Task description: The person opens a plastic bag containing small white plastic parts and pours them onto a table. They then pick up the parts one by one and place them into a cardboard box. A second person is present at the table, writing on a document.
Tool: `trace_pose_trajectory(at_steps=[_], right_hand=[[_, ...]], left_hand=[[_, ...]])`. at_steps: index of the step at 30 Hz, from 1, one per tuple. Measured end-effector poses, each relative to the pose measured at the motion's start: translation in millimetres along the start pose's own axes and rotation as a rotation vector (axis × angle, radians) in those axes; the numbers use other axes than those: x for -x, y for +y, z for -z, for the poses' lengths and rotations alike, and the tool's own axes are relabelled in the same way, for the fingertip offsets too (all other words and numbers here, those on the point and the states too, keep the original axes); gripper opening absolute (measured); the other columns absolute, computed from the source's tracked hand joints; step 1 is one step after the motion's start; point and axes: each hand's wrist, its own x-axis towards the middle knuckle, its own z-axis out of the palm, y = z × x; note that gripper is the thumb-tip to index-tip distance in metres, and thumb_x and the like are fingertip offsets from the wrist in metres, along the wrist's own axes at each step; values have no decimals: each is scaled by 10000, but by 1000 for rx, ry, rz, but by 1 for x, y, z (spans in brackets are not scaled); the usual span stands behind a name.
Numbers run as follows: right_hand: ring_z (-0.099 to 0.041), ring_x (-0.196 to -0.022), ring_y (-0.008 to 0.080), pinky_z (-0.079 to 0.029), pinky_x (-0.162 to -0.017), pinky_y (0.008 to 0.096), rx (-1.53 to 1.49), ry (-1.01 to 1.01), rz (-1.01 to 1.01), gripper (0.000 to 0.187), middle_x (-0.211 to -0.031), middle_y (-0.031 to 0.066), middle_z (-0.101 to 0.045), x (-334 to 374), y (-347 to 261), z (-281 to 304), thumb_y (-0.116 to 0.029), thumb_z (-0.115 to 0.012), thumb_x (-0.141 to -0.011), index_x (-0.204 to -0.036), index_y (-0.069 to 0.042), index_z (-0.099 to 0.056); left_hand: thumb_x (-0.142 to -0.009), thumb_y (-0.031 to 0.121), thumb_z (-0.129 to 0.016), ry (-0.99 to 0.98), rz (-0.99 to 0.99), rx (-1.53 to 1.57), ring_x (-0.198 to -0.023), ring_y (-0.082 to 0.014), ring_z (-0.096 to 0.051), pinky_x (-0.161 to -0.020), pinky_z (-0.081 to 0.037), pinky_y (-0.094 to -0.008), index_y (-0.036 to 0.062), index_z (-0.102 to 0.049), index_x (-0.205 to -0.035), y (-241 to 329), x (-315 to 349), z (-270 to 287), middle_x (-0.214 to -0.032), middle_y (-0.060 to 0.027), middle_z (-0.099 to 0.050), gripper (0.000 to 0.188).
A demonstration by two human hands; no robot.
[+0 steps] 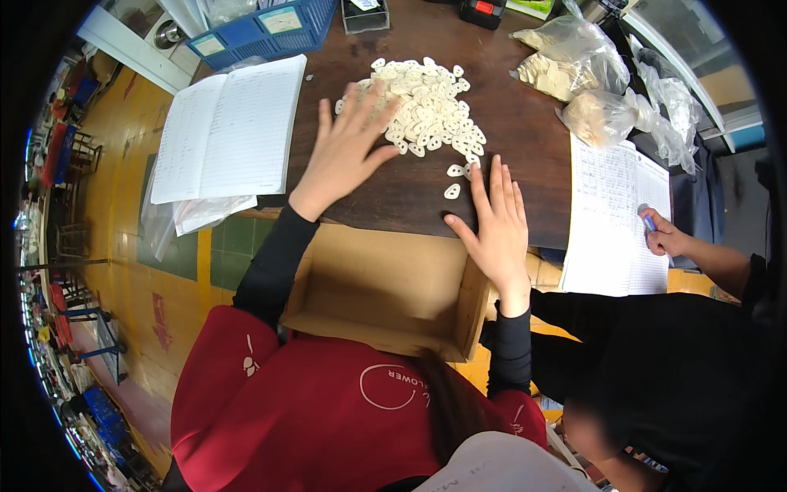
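Note:
A heap of small cream-coloured flat pieces with holes (430, 107) lies on the dark wooden table (385, 197). My left hand (351, 143) is spread over the heap's left side, its fingertips on or just above the pieces. Flat and open, my right hand (500, 225) rests near the heap's lower right, its index finger at a few stray pieces. One loose piece (452, 191) lies a little left of that hand. Below the table's edge, against my body, is an open cardboard box (377, 283); its visible inside holds nothing.
An open notebook (229, 131) lies at the left, a blue basket (270, 33) behind it. Clear bags of cream pieces (566, 70) sit at the back right. A co-worker's hand (666, 238) holds a pen over written sheets (611, 213) at the right.

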Motion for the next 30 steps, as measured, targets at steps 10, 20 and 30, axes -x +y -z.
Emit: trace_pose_trajectory(at_steps=[10, 20, 30], right_hand=[[-194, -1539, 452, -153, -1231, 594, 14, -121, 158, 917, -1683, 243, -171, -120, 9, -47, -684, -574, -923, -1645, -228, -236], [-175, -1548, 432, -142, -1251, 555, -124, -39, 300, 648, -1698, 130, -221, -142, -23, -41, -438, -636, -974, -1564, -251, -446], [-260, -1547, 334, -116, -1261, 545, -115, -155, 218, 547, -1657, 54, -355, -140, -9, -35, -410, -567, -1022, -1537, -246, -487]], left_hand=[[-1025, 604, -464, -67, -11, 283, -1567, -452, -60, -1224, -92, -648, 218, -208, -1651, -19, -14, -13, -1720, -173, -52, 779], [-999, 301, -657, 904, 881, 628, -1569, -347, -86, -1258, -146, -470, 50, -196, -1620, -136, 153, 75, -1692, -226, -35, 813], [-1068, 340, -536, 1490, 847, 1501, -1348, -236, -459, -1143, -371, -408, 25, -130, -1597, -194, 203, 67, -1470, -171, -445, 737]])
